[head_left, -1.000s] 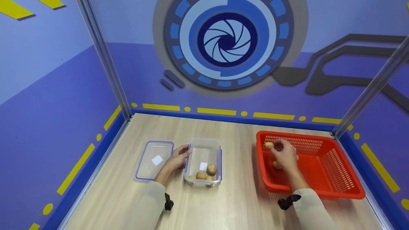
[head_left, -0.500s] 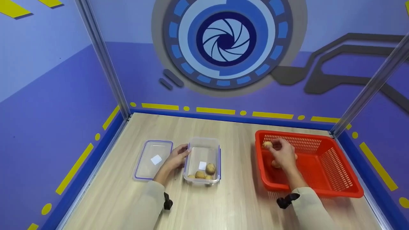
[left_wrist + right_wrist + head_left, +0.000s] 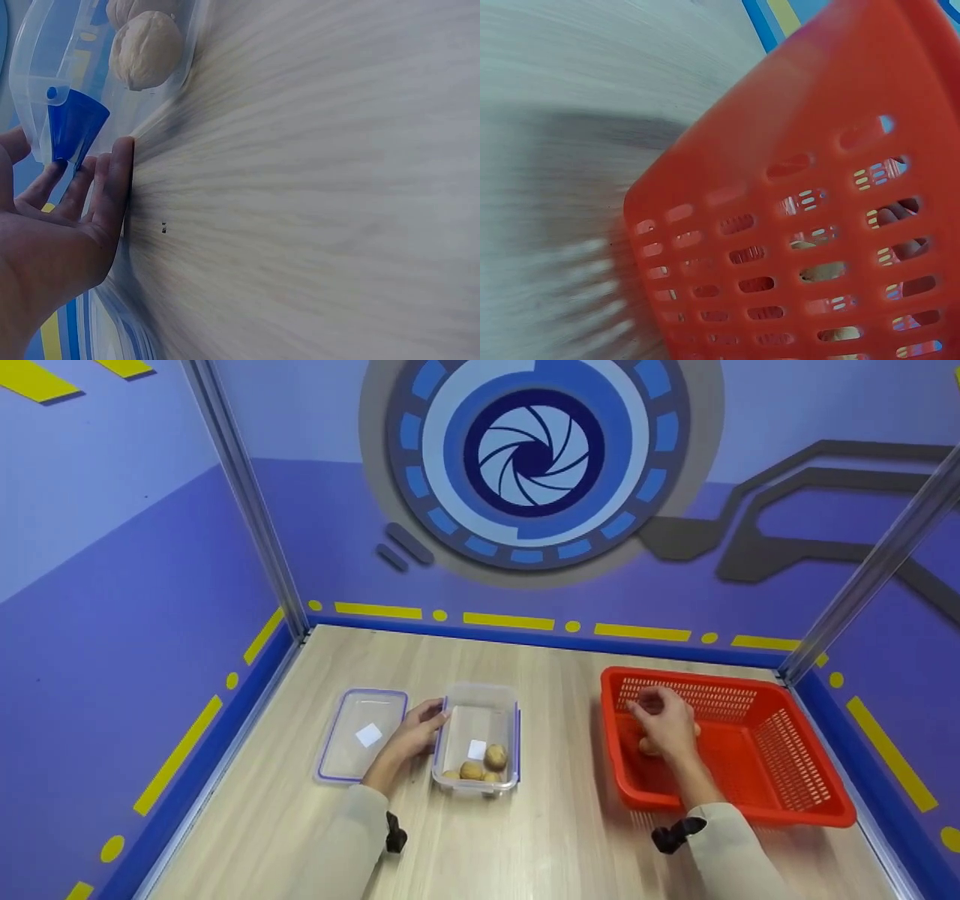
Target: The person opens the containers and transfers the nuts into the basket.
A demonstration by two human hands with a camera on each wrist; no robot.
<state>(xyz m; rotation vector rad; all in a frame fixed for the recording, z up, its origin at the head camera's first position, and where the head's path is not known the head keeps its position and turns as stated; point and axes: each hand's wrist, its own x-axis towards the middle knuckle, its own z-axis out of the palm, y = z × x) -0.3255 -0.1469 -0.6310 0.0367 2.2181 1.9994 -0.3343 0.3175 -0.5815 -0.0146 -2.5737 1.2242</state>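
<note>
My left hand (image 3: 411, 733) touches the left side of a clear plastic food container (image 3: 484, 695), thumb at the rim. In the left wrist view its fairly straight fingers reach beneath the blue clip (image 3: 77, 124) on the wall. Several walnuts (image 3: 496, 757) lie at the container's near end. Over the left part of a red plastic basket (image 3: 787, 812) hangs my right hand (image 3: 670, 727), fingers bent toward the thumb; whether they hold a walnut is hidden. Beneath it, walnuts (image 3: 648, 747) partly show. The basket's perforated wall (image 3: 780, 135) blocks most of the right wrist view.
A clear lid (image 3: 351, 757) with a blue edge and a white label lies flat, left of the container. Wooden tabletop (image 3: 559, 780) separates container and basket. Printed wall panels (image 3: 322, 525) with metal corner posts (image 3: 251, 502) enclose the table at the back and sides.
A walnut visible at my right fingertips in both earlier frames no longer shows there. The right hand has barely moved. The left hand and container have stayed in place.
</note>
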